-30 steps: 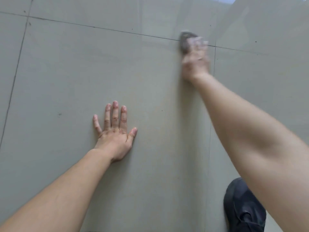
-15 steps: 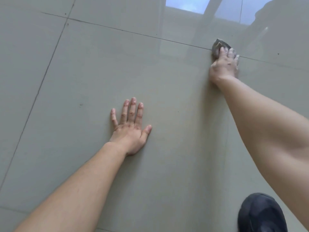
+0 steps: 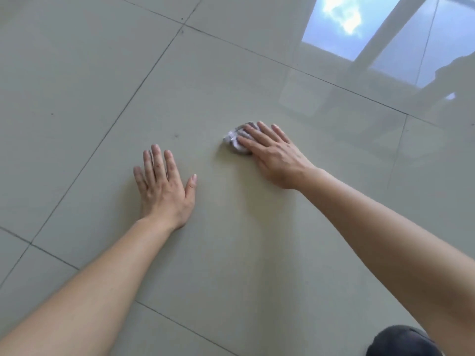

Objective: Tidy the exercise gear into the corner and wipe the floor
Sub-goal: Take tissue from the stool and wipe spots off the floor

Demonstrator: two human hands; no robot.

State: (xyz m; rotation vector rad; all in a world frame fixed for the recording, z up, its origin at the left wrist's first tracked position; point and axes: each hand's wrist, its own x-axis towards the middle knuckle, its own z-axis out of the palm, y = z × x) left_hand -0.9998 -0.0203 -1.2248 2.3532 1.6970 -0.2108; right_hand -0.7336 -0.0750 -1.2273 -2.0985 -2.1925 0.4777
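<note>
Floor [image 3: 77, 73] is big glossy pale grey-green ceramic tiles with thin dark grout lines [image 3: 109, 129], shiny enough to mirror a window with blue sky and cloud [image 3: 341, 24] at the top right. Left hand [image 3: 164, 191] lies flat on a tile, palm down, fingers straight and a bit spread, gripping nothing. Right hand [image 3: 275, 155] presses a small crumpled greyish-white cloth [image 3: 232, 140] onto the same tile with straight fingers, not curled round it. The cloth's wrinkly edge pokes out past the fingertips. Rounded dark shoe toe [image 3: 403, 343] sits bottom right.
</note>
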